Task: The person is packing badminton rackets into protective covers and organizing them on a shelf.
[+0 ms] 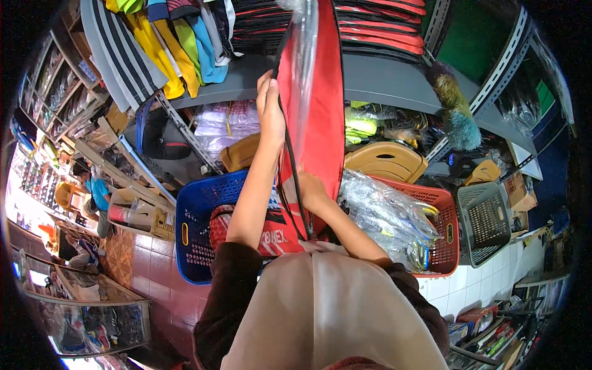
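Note:
A long red racket bag [320, 92] with black edging stands upright before me, a strip of clear plastic running down its front. My left hand [271, 108] is closed around its left edge, high up. Lower on the bag, my right hand [308, 191] rests against the red face near a thin black strap [291, 160]; its fingers are blurred and partly hidden. Below the hands lies another red bag [265, 237] with white lettering, partly over a blue basket [191, 228].
A red basket [447, 240] holds plastic-wrapped packets [388, 209]. Beside it stands a grey-green basket [484, 228]. A grey shelf [382, 80] carries stacked red-and-black bags [382, 31] and folded clothes [166, 49]. A duster [456, 111] hangs at right. A person [98, 191] is far left.

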The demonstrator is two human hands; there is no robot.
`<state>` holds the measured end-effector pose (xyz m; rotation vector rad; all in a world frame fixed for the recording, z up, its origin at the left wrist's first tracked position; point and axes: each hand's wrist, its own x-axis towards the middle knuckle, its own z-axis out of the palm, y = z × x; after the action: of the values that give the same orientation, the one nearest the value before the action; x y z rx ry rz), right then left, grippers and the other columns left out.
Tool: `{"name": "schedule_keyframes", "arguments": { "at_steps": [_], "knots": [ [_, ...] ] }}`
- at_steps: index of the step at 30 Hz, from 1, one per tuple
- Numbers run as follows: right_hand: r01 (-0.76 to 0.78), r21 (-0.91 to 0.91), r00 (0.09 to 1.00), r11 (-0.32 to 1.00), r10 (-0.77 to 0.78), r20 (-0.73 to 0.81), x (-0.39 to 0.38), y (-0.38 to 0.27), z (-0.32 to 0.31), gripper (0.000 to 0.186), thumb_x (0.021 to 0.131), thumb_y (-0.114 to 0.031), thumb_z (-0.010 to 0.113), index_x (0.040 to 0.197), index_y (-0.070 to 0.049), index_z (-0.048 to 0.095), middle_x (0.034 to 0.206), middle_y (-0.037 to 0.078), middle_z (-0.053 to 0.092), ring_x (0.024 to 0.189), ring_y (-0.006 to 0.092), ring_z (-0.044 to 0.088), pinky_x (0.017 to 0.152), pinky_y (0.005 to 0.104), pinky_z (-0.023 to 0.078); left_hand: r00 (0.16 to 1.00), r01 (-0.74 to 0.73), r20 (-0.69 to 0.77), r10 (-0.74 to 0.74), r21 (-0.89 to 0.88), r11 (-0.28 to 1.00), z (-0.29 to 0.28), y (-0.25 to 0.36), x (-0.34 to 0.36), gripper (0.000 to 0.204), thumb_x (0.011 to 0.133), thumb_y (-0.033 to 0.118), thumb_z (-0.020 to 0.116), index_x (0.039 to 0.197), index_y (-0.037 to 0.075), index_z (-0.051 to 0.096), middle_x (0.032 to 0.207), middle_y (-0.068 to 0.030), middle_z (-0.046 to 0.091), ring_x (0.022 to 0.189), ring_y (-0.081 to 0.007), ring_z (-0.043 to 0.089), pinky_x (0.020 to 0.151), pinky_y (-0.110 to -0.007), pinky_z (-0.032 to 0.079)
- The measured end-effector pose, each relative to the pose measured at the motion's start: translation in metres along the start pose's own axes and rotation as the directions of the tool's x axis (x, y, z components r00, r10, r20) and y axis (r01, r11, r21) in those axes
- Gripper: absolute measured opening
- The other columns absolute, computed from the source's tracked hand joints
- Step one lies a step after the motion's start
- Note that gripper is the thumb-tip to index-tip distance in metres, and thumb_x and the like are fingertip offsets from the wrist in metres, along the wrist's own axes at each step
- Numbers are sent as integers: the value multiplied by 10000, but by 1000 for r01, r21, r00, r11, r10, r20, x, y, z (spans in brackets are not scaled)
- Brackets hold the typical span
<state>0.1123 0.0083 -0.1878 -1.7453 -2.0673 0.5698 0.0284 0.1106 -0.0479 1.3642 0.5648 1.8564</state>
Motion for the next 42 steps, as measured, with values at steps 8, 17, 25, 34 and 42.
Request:
{"name": "schedule_keyframes", "arguments": {
  "at_steps": [8, 17, 25, 34, 42],
  "knots": [
    [538, 502, 793, 677, -206, -573, 15, -52, -151, 666, 864, -189, 572, 1386, -19, 196, 1224, 172, 465, 1085, 265, 499, 932, 362, 394, 998, -22, -62, 18, -66, 998, 10, 47, -19, 373, 955, 225, 350, 1151, -59, 492, 1190, -80, 466, 1139, -177, 421, 1006, -277, 267],
    [677, -30, 313, 735, -325, -893, 47, -103, -256, 409, 872, -214, 539, 1206, -8, 423, 1139, 225, 467, 1053, 368, 476, 909, 417, 365, 982, -167, 80, 174, -81, 983, 36, 76, -27, 380, 950, 234, 346, 1111, -63, 521, 1174, -116, 455, 1122, -193, 420, 989, -287, 272],
    [516, -458, 20, 724, -544, -839, 52, -120, -273, 347, 753, -163, 617, 1022, 6, 477, 989, 190, 474, 947, 362, 465, 835, 407, 380, 916, -270, 278, 289, -104, 957, 32, 91, 0, 322, 808, 32, 515, 1116, -16, 436, 1228, -132, 436, 1143, -194, 415, 983, -328, 301],
    [810, -518, -227, 275, -667, -709, 23, -154, -306, 486, 654, -136, 595, 1068, 59, 432, 1280, 365, 327, 1052, 481, 422, 931, 450, 352, 789, -506, 488, 374, 170, 845, 58, 186, 103, 390, 765, 73, 600, 1136, -15, 520, 1011, -121, 608, 932, -168, 572, 837, -308, 444],
    [551, -237, 408, 800, -507, -759, 16, -145, -310, 537, 686, -97, 564, 1174, 52, 397, 1111, 266, 486, 1040, 422, 470, 919, 424, 372, 740, -608, 493, 456, 202, 768, 83, 219, 166, 125, 742, 14, 616, 852, -46, 622, 689, -51, 611, 637, -102, 558, 594, -242, 448]
  ]
}}
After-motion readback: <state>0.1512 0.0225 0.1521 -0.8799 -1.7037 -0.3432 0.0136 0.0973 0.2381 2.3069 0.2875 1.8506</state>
